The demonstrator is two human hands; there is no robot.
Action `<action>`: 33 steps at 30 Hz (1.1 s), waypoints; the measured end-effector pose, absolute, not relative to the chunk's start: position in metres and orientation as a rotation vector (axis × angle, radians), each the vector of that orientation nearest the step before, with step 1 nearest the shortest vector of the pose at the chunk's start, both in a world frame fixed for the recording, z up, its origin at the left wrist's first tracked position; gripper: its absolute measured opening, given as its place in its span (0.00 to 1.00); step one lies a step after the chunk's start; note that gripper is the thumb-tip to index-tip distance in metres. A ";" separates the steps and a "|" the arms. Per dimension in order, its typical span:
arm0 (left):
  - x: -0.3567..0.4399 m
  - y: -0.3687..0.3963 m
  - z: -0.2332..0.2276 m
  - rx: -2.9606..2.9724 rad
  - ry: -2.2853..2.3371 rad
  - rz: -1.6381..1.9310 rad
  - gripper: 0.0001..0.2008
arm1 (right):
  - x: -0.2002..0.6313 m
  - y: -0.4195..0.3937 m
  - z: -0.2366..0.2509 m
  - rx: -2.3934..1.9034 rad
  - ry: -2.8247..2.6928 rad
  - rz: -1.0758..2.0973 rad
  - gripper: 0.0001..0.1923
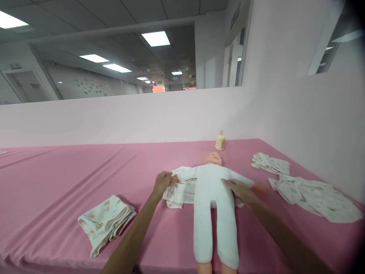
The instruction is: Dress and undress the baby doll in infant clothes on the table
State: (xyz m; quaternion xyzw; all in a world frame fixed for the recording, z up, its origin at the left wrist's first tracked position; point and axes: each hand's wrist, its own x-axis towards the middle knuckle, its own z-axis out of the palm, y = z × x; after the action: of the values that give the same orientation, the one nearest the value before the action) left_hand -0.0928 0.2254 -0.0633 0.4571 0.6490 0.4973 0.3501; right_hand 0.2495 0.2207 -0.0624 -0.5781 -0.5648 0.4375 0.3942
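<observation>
Doll (212, 198) is laid on its back on the pink table cover (57, 179), head at twelve o'clock, legs at six. The doll's arm at nine o'clock is gripped by the closed fingers of the left hand (162, 182), over a white garment (182, 192) spread underneath. The right hand (239, 190), fingers extended and pressed together, is laid flat on the garment at three o'clock of the torso.

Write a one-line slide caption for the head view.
Left hand grips the baby doll at its arm, right hand rests on its torso, on a pink table.
</observation>
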 end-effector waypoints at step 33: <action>-0.145 0.239 -0.045 0.961 1.275 1.624 0.14 | 0.081 0.308 -0.035 -1.265 -2.461 0.256 0.21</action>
State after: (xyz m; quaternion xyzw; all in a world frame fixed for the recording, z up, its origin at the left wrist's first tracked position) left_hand -0.1449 0.2386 -0.0453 0.3831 0.5085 0.6475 0.4188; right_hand 0.0814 0.3085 -0.0352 -0.4479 -0.8710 0.0907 0.1804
